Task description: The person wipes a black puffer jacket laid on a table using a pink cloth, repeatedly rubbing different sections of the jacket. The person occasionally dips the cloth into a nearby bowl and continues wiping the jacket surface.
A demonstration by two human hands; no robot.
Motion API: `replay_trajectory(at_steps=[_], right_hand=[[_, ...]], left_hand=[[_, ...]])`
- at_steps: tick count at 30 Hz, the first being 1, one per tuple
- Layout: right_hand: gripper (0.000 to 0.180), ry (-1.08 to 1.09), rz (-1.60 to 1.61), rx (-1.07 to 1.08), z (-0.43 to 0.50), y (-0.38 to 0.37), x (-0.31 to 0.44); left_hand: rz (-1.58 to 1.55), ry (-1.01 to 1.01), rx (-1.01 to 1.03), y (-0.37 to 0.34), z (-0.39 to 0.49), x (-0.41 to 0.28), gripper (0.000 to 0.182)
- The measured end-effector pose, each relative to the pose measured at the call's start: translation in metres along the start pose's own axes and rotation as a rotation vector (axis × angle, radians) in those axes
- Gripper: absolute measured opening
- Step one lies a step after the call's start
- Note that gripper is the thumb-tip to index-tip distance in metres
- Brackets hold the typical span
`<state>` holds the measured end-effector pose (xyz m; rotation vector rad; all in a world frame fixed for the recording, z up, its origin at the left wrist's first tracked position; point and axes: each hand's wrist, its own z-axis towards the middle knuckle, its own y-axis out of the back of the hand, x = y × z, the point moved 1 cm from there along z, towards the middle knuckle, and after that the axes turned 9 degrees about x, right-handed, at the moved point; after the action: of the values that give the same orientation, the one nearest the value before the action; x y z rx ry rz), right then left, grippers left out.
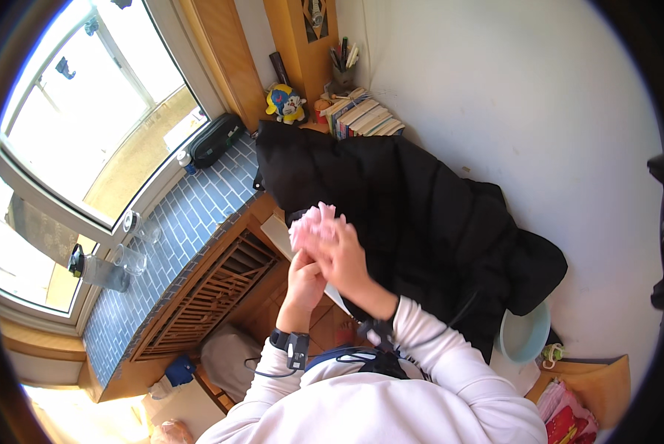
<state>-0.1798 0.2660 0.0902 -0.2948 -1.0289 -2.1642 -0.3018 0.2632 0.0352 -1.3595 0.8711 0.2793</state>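
A crumpled pink cloth (312,223) is bunched up in front of me, above the edge of a large black padded jacket (420,222). My left hand (305,280) grips it from below, fingers curled at its lower edge. Against the cloth's right side lies my right hand (345,258), slightly blurred, its fingers partly over the pink fabric; whether they close on it I cannot tell. The black jacket is spread out beyond and to the right of both hands, and hides most of the surface under it.
On the blue-tiled sill (182,222) at left stand a grey bottle (104,273), a clear glass (131,260), a lidded glass jar (143,226) and a black case (216,140). Books (365,116) and a plush toy (286,104) sit behind the jacket. A pale blue basin (526,332) is at right.
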Motion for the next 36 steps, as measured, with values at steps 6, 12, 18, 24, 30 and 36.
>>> replay_trajectory(at_steps=[6, 12, 18, 24, 30, 36], right_hand=[[0.022, -0.270, 0.089, 0.059, 0.013, 0.004, -0.002], [0.040, -0.023, 0.060, 0.091, -0.008, 0.005, 0.010], [0.028, -0.094, 0.012, 0.201, 0.009, -0.002, -0.010], [0.048, 0.051, 0.037, 0.100, -0.028, 0.005, 0.006], [0.038, 0.056, -0.075, 0.241, 0.003, -0.005, -0.006], [0.045, -0.054, 0.116, 0.247, -0.067, -0.005, -0.013]], left_hand=[[0.116, 0.211, 0.186, 0.001, -0.004, 0.003, 0.066], [-0.085, -0.055, 0.224, 0.002, 0.003, -0.010, 0.058], [0.044, 0.188, 0.151, 0.009, -0.003, 0.004, 0.057], [-0.212, -0.104, 0.242, 0.020, 0.001, 0.002, 0.044], [-0.001, 0.128, 0.121, 0.009, -0.003, 0.010, 0.067], [-0.067, -0.094, 0.163, 0.016, 0.001, -0.019, 0.052]])
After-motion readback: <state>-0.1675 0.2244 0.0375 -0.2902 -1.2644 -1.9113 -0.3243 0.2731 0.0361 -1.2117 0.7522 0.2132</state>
